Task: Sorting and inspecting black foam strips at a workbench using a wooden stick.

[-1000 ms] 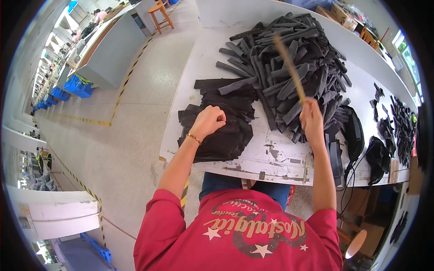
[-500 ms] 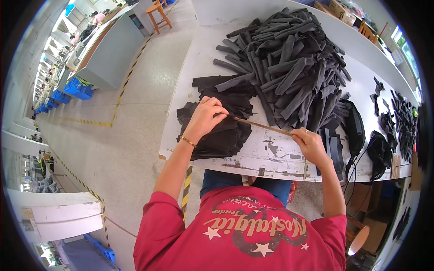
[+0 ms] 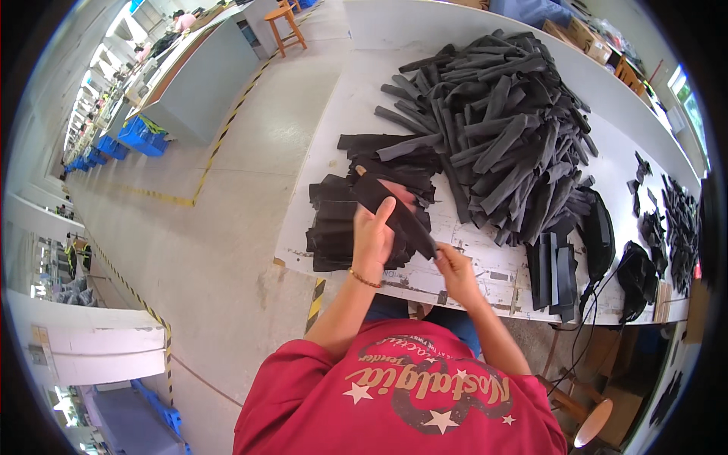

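White worktable (image 3: 360, 87), left hand (image 3: 372, 239) clasping dark strip (image 3: 407, 224) over black stack (image 3: 330, 220), right hand (image 3: 457, 274) pinching strip's near end, charcoal heap (image 3: 504, 125) at two o'clock, black pouches (image 3: 598, 231) at three, wooden stool (image 3: 283, 16) at eleven

left hand (image 3: 374, 233): partly behind dark strip (image 3: 413, 232) | stick (image 3: 361, 171): mostly hidden (tip shows) | red shirt (image 3: 402, 413): cropped below

"What's being held?"
"A long black fabric strip (image 3: 410, 227), slanting down to the right hand (image 3: 456, 274), whose fingertips grip its near end."
"And past the left hand (image 3: 373, 236)?"
"Its thumb lies on the strip; beyond that, the tan tip of a stick (image 3: 361, 171) shows at the far end, the rest hidden."
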Demonstrator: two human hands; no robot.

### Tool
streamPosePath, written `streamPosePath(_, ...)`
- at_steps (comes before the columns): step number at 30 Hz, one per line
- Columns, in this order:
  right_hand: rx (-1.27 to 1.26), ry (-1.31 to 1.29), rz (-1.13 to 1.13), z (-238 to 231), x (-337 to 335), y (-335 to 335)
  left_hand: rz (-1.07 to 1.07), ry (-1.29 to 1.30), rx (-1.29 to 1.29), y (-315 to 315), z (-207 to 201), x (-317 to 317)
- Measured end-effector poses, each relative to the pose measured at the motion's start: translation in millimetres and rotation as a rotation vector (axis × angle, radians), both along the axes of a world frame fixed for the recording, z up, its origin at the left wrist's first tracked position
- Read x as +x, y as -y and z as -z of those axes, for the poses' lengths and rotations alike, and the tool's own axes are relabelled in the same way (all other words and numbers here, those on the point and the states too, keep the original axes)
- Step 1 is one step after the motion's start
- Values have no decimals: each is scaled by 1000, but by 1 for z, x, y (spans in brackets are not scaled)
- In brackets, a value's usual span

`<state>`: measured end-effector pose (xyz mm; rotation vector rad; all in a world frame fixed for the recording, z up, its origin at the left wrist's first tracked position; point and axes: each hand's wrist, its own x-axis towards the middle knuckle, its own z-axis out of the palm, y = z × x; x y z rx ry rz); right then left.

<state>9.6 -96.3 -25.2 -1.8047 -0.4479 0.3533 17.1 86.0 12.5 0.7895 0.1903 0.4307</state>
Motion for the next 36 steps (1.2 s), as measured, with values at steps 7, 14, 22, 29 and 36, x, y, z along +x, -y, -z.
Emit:
streamPosePath(7,-104,213,213,23,-39,-32,18,-147,-332,23,16,3)
streamPosePath(14,-205,22,-5,33,-78,13,-156,-304,-147,8,11,6)
streamPosePath(22,-297,-227,-237,29,-129,128,-452,-30,-43,-87,-28,38)
streamPosePath(29,6,248,214,-13,-31,12,-309,-215,-419,-20,14,51)
streamPosePath(36,218,200,294,-21,7,-22,-73,-305,9,5,7,32)
